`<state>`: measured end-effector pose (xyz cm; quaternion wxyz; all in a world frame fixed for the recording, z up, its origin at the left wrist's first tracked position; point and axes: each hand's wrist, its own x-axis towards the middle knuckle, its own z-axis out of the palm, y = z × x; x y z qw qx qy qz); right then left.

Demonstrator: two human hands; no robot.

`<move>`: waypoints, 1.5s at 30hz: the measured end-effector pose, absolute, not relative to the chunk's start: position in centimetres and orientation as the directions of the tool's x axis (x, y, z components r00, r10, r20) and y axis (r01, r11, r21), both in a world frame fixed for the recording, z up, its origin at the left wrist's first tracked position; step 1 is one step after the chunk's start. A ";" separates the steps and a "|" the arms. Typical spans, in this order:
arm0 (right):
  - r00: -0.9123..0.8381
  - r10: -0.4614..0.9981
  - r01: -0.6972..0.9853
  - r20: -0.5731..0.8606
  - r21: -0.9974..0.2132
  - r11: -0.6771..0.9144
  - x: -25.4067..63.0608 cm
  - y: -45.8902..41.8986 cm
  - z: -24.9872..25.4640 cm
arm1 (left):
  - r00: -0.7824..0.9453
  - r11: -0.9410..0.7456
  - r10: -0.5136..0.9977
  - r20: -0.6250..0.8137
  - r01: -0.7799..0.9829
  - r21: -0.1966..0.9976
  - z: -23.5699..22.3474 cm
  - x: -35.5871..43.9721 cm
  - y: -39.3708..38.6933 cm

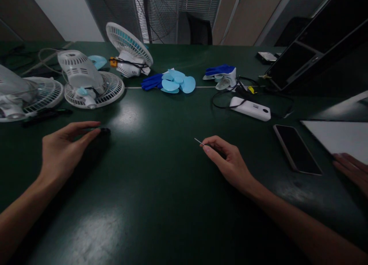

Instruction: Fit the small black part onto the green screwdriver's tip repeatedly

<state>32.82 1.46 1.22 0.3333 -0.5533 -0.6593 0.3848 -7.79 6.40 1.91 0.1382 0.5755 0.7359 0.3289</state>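
Observation:
My left hand [64,144] is over the left part of the dark green table, its thumb and forefinger closed on a small black piece [105,131] whose kind I cannot make out. Farther right, my right hand [227,157] pinches a thin, straight metal rod [198,141] between thumb and fingertips. The rod points away to the upper left, and its other end is hidden in the fingers. Beyond my left hand lies a white desk fan [82,75], face down on its grille. A light blue fan blade [178,81] rests on a blue glove [151,82] at the table's middle seam.
More fans, one tilted up [129,50] and one at the left edge [34,92], stand nearby. At right are another glove [221,75], a white power bank [250,108] with a black cable, a phone [297,149], a black case [316,54] and another person's hand [353,169].

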 end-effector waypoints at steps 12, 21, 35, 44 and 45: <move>-0.171 0.985 0.468 -0.002 -0.880 0.079 32.9 1.4 1.2 | -0.184 0.011 0.961 0.208 0.773 0.635 1.3 -7.6 6.6; -0.183 0.983 0.475 -0.004 -0.876 0.084 32.9 1.5 1.2 | -0.191 -0.018 0.964 0.184 0.644 0.765 0.2 -8.1 6.5; -0.194 0.981 0.465 0.012 -0.879 0.103 33.1 1.5 0.9 | -0.301 0.109 0.949 0.094 0.593 0.798 0.5 -8.2 7.2; -0.193 0.981 0.472 0.013 -0.875 0.104 33.0 1.5 0.9 | -0.307 0.168 0.947 0.096 0.725 0.668 1.2 -8.4 6.7; -0.196 0.981 0.473 0.009 -0.875 0.102 33.0 1.5 1.0 | -0.314 0.180 0.945 0.090 0.730 0.660 1.3 -8.4 6.6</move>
